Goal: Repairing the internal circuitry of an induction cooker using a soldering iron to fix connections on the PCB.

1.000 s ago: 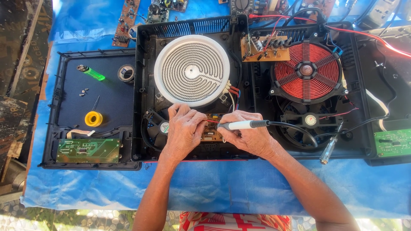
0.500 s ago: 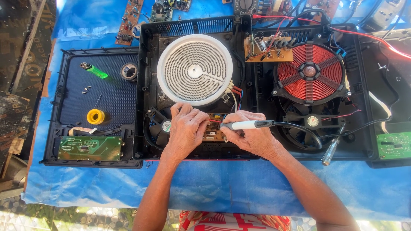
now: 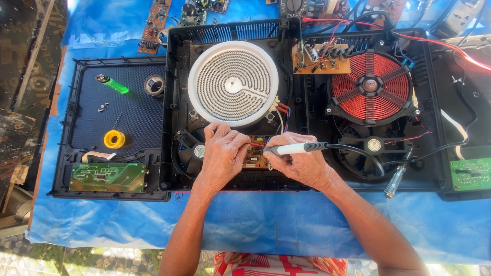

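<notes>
The right hand [image 3: 299,163] grips a white-handled soldering iron [image 3: 294,148] like a pen, tip down on the small brown circuit board [image 3: 254,156] inside the black cooker shell [image 3: 176,76]. The left hand [image 3: 222,153] pinches something thin at that board, seemingly steadying it; what it holds is unclear. Above them sit 2 round elements, a pale ribbed disc [image 3: 232,83] and a red copper coil [image 3: 371,86]

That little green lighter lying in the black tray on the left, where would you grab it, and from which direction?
Judging by its pose, grip the green lighter across the middle of its slim body, coming straight down from above. It lies flat and slanted on the black tray, metal head toward the upper left, with free space along both long sides for fingers. Both hands are busy elsewhere.
</notes>
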